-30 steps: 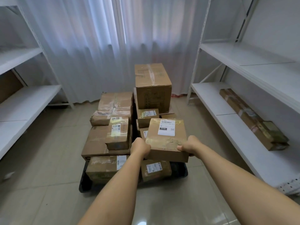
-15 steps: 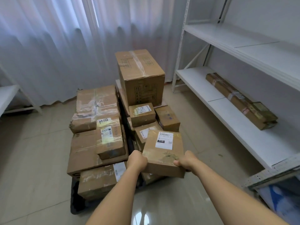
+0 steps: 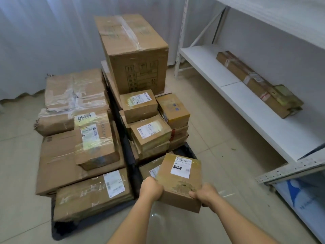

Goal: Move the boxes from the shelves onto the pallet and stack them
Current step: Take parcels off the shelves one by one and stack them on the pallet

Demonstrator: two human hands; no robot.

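While both arms are stretched forward, a small cardboard box is gripped between the two hands: the left hand is curled round its near left corner and the right hand round its near right corner, thumb on the top face. A white shipping label with a black "010" tag is seen on the top of this box, which is held tilted in the air just above the near right corner of the black pallet, over a low labelled parcel lying there. Whether the box touches that parcel cannot be told. Behind it, a stack of small labelled boxes is piled on the right half of the pallet, and a big taped carton is set at the far end. On the left half, a long flat box is laid at the near edge, a wider flat carton behind it with a film-wrapped labelled box on top, and plastic-wrapped cartons beyond. To the right, a white shelf is noted, on which a long narrow package is lying near the wall. White curtains are hung across the back over a pale tiled floor.
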